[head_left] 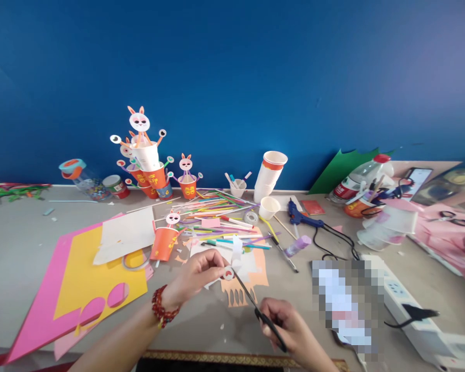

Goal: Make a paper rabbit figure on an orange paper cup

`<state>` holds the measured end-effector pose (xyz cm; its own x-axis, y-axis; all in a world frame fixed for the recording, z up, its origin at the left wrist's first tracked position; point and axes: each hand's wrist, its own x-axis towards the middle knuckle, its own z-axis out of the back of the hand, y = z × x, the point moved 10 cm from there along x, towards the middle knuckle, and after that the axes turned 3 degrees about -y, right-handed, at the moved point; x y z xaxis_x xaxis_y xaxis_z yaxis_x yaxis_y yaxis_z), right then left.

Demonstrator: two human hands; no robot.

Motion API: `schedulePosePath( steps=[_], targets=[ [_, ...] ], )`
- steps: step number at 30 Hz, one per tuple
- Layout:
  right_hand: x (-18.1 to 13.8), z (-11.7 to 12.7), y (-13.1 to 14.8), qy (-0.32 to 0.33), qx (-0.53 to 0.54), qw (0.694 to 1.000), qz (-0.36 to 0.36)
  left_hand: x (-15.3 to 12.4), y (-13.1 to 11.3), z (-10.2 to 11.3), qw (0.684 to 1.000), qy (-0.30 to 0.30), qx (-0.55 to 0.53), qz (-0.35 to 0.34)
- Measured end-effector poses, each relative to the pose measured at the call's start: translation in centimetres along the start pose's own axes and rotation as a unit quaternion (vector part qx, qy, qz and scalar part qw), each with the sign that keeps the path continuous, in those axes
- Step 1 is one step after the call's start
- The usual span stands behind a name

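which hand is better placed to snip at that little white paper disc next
Probably the right hand: it grips the black-handled scissors, whose blades point toward the paper disc. The left hand is pinching that disc.

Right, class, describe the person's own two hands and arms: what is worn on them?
The left hand is gloveless, with a chunky bracelet of dark red beads, apparently in several rows, at its wrist. The right hand is gloveless too, with no bracelet in view. No sleeves show.

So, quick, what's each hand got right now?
Left hand: closed, pinching a small paper disc.
Right hand: closed around the handles of the scissors.
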<state>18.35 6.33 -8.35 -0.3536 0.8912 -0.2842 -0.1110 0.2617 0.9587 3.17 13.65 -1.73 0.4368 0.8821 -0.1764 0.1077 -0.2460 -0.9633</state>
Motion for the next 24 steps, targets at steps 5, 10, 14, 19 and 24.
schedulePosePath(
  steps=[5, 10, 14, 19, 24],
  targets=[
    [0.0, -0.2, -0.2, 0.001, 0.002, 1.0, -0.012, 0.1, -0.3, 0.0, 0.999, 0.005, 0.037, -0.013],
    [0.1, -0.7, -0.4, 0.014, 0.036, 0.999, -0.027, 0.0, -0.6, -0.3, 0.997, 0.025, 0.066, -0.026],
    [0.2, -0.9, -0.2, 0.017, 0.042, 0.999, -0.029, -0.2, -0.5, -0.9, 0.996, 0.047, 0.068, -0.026],
    [0.3, -0.9, -0.3, 0.022, 0.041, 0.999, -0.024, -0.3, -0.5, -1.0, 0.996, 0.048, 0.074, -0.024],
    [0.2, -0.7, -0.3, 0.026, 0.034, 0.999, -0.014, -0.1, -0.2, -0.9, 0.996, 0.051, 0.074, -0.015]
  ],
)
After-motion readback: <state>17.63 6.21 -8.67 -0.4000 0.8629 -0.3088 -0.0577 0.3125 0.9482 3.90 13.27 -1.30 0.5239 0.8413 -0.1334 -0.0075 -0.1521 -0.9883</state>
